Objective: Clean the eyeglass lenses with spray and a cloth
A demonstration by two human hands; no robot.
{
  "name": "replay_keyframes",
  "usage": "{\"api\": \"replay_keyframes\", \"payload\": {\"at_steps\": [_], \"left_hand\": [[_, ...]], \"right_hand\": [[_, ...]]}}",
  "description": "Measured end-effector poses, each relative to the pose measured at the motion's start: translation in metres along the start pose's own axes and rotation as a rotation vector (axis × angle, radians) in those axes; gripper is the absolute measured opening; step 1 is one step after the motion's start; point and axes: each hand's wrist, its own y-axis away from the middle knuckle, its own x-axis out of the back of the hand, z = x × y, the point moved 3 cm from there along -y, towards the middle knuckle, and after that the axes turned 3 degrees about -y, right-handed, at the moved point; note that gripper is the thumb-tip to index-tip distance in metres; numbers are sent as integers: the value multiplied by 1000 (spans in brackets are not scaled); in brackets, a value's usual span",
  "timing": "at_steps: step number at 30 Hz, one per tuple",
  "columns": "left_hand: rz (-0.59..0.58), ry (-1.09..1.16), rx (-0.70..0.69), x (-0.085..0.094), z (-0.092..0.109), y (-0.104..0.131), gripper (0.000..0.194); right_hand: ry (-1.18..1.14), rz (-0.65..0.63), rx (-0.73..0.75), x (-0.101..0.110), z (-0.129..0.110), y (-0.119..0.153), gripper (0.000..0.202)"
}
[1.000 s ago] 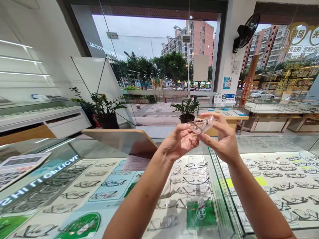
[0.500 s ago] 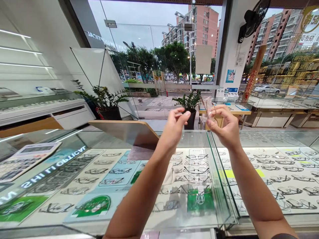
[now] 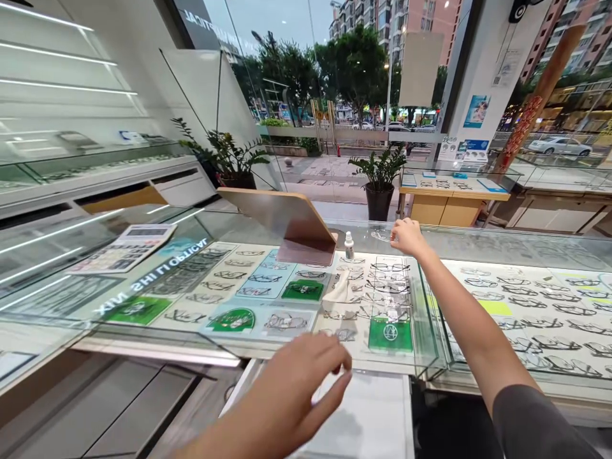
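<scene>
My right hand (image 3: 410,237) is at the far edge of the glass counter, fingers curled down around one end of a thin pair of eyeglasses (image 3: 381,235). The eyeglasses are low against the glass top; clear, shiny edges show, and the fingers hide the rest. Close to my body, my left hand (image 3: 299,386) hangs with thumb and fingers apart and nothing between them. It is above a pulled-out white drawer (image 3: 368,408). A small white bottle (image 3: 349,246) stands on the counter left of my right hand. Nearer me lies a pale cloth (image 3: 338,288).
A wood-edged tilted mirror (image 3: 280,207) stands on the glass showcase (image 3: 268,344), which holds rows of eyeglasses. A calculator (image 3: 127,247) lies at the left. Beyond the counter are potted plants (image 3: 379,191) and a display table (image 3: 452,188).
My right hand has lowered from mid-air to the far counter edge with the eyeglasses. My left hand has dropped back towards me, over the drawer. The view has tilted down.
</scene>
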Motion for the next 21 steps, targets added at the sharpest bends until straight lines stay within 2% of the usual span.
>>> {"api": "replay_keyframes", "payload": {"at_steps": [2, 4, 7, 9, 11, 17, 21], "left_hand": [[-204, -24, 118, -37, -15, 49, 23], [-332, -43, 217, -70, -28, 94, 27], [-458, -33, 395, -99, -38, 139, 41], [-451, -48, 500, -103, -37, 151, 50], [-412, -71, 564, -99, -32, 153, 51], [-400, -77, 627, -92, -23, 147, 48], [-410, -80, 634, -88, -18, 146, 50]], "right_hand": [[26, -64, -4, -16, 1, -2, 17], [40, -101, -10, -27, 2, -2, 18], [60, -142, -23, -36, 5, -1, 19], [64, -159, -29, -38, 6, 0, 19], [60, -169, -33, -39, 6, 0, 20], [52, -112, -78, -36, -1, 5, 27], [27, -10, -90, -22, -11, 17, 30]]}}
